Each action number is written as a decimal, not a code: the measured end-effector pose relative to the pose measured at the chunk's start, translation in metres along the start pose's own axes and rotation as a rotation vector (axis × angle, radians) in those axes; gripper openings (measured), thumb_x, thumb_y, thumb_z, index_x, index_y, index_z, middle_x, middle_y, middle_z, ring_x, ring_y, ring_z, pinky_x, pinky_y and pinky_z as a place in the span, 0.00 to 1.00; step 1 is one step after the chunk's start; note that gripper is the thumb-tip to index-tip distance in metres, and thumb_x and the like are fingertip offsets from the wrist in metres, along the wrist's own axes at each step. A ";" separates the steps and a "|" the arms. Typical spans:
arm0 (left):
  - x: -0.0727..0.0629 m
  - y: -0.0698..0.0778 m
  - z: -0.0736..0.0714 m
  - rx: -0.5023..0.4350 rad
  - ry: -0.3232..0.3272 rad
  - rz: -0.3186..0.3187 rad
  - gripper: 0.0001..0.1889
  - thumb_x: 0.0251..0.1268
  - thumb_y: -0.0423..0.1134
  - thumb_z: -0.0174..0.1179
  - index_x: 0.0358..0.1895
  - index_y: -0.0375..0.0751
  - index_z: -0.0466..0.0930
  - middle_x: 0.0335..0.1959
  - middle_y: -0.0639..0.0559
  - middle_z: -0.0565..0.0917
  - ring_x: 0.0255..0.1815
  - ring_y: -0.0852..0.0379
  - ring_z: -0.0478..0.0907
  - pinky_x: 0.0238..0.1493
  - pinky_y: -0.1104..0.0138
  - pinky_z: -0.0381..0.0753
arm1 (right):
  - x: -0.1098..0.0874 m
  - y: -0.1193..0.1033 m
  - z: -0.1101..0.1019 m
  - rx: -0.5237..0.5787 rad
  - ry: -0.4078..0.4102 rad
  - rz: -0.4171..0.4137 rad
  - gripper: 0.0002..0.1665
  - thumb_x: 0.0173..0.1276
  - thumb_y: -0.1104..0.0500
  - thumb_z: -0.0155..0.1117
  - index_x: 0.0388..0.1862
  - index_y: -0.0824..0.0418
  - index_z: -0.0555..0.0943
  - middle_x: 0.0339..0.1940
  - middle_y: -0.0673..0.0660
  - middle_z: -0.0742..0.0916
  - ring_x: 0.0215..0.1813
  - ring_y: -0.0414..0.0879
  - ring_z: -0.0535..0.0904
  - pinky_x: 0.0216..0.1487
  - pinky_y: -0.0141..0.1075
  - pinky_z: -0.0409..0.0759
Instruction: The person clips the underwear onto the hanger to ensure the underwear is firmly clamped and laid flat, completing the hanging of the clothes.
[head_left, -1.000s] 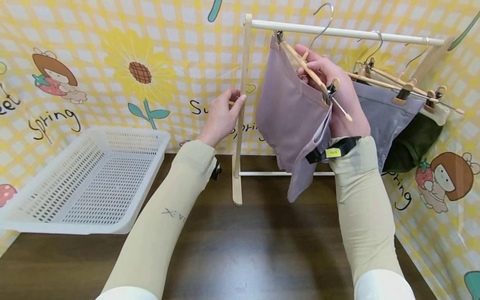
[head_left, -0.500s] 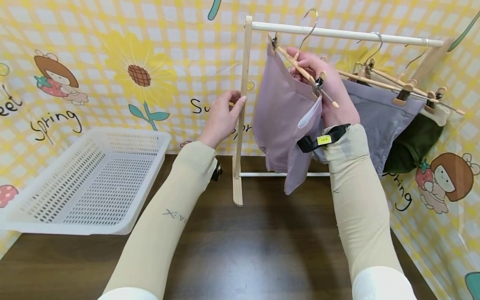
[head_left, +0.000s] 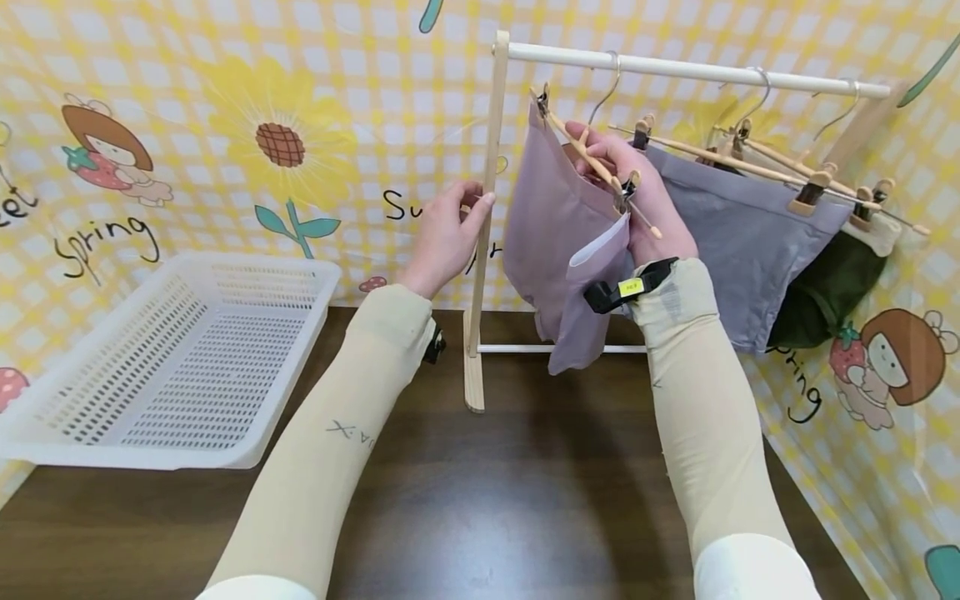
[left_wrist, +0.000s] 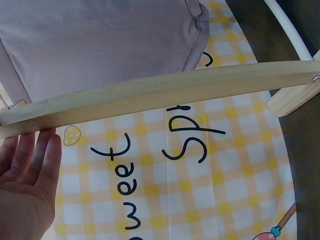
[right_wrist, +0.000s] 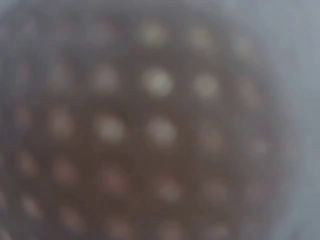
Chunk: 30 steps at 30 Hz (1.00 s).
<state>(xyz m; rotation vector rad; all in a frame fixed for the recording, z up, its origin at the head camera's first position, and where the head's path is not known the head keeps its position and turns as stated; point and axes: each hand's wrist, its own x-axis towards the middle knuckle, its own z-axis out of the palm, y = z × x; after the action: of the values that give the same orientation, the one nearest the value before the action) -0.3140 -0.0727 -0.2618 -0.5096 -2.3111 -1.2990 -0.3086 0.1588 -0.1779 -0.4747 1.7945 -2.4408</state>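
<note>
My right hand (head_left: 637, 179) grips the middle of a wooden clip hanger (head_left: 592, 158), some fingers hidden behind it. Lilac shorts (head_left: 562, 225) hang from its two clips, slanted toward me. The hanger's metal hook (head_left: 611, 79) is at the white rail (head_left: 682, 71), apparently over it. My left hand (head_left: 446, 233) holds the left wooden post (head_left: 487, 150) of the clothes rack, thumb in front and fingers behind. In the left wrist view, fingertips of the left hand (left_wrist: 30, 175) meet the post's edge. The right wrist view is only a blur of pale dots on brown.
Grey-blue shorts (head_left: 742, 233) and dark green shorts (head_left: 817, 292) hang on clip hangers farther right on the rail. A white perforated basket (head_left: 300, 367) sits at left on the dark wooden table (head_left: 480, 500). Checked, printed cloth (head_left: 397, 125) covers the walls behind.
My right hand has moved left and slightly down with the hanger and lilac shorts. The hook, earlier above the rail, has come down onto it. The left hand has stayed on the post.
</note>
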 end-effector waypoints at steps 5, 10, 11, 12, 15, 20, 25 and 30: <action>0.001 0.000 -0.002 0.001 0.001 0.007 0.22 0.82 0.50 0.51 0.62 0.35 0.77 0.51 0.45 0.82 0.46 0.50 0.80 0.51 0.62 0.78 | -0.006 0.004 -0.004 -0.041 0.034 -0.067 0.16 0.76 0.65 0.51 0.52 0.63 0.86 0.68 0.51 0.80 0.44 0.42 0.77 0.55 0.31 0.69; 0.000 0.000 -0.002 -0.003 -0.004 0.000 0.22 0.82 0.50 0.51 0.63 0.35 0.76 0.51 0.46 0.82 0.46 0.52 0.80 0.51 0.63 0.78 | -0.007 0.005 -0.005 -0.029 0.033 -0.071 0.16 0.76 0.65 0.52 0.54 0.65 0.84 0.67 0.51 0.80 0.41 0.42 0.78 0.57 0.32 0.69; 0.000 0.000 -0.002 -0.003 -0.004 0.001 0.22 0.82 0.50 0.51 0.63 0.36 0.76 0.51 0.46 0.82 0.46 0.52 0.80 0.51 0.63 0.77 | -0.007 0.005 -0.006 -0.030 0.033 -0.069 0.17 0.76 0.65 0.52 0.56 0.65 0.84 0.67 0.51 0.80 0.41 0.42 0.78 0.58 0.32 0.69; 0.000 0.000 -0.002 -0.001 -0.003 0.001 0.22 0.82 0.50 0.51 0.63 0.35 0.76 0.51 0.46 0.82 0.46 0.53 0.80 0.51 0.63 0.77 | -0.007 0.005 -0.006 -0.026 0.029 -0.067 0.18 0.76 0.65 0.53 0.58 0.64 0.83 0.67 0.51 0.80 0.41 0.42 0.78 0.58 0.32 0.69; -0.001 0.000 -0.002 0.006 -0.003 -0.002 0.22 0.82 0.50 0.51 0.63 0.36 0.76 0.51 0.47 0.82 0.47 0.54 0.79 0.51 0.64 0.77 | -0.008 0.006 -0.007 0.001 0.000 -0.068 0.21 0.77 0.64 0.54 0.66 0.64 0.80 0.68 0.52 0.80 0.42 0.42 0.79 0.55 0.30 0.72; -0.001 0.002 -0.001 -0.007 -0.013 0.006 0.22 0.82 0.50 0.51 0.63 0.35 0.76 0.52 0.46 0.82 0.48 0.52 0.79 0.52 0.63 0.77 | -0.014 0.001 -0.013 0.081 0.048 -0.045 0.24 0.79 0.53 0.59 0.69 0.59 0.77 0.59 0.58 0.80 0.44 0.43 0.79 0.37 0.28 0.77; -0.001 0.003 -0.002 -0.018 -0.014 -0.003 0.22 0.82 0.49 0.52 0.63 0.35 0.76 0.51 0.45 0.82 0.47 0.52 0.79 0.51 0.63 0.77 | -0.031 -0.015 -0.011 -0.076 0.204 -0.141 0.21 0.80 0.48 0.56 0.62 0.58 0.78 0.53 0.57 0.78 0.49 0.46 0.74 0.43 0.30 0.75; -0.002 0.003 -0.003 -0.025 -0.012 -0.014 0.21 0.82 0.49 0.52 0.63 0.35 0.76 0.51 0.45 0.81 0.46 0.52 0.79 0.51 0.63 0.77 | -0.061 -0.035 -0.003 -0.219 0.226 -0.306 0.21 0.82 0.52 0.52 0.66 0.60 0.76 0.58 0.56 0.76 0.57 0.47 0.71 0.54 0.32 0.66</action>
<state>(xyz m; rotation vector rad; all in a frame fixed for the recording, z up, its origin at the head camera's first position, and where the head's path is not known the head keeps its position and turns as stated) -0.3103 -0.0739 -0.2593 -0.5116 -2.3142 -1.3366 -0.2479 0.1875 -0.1583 -0.5449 2.2483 -2.5946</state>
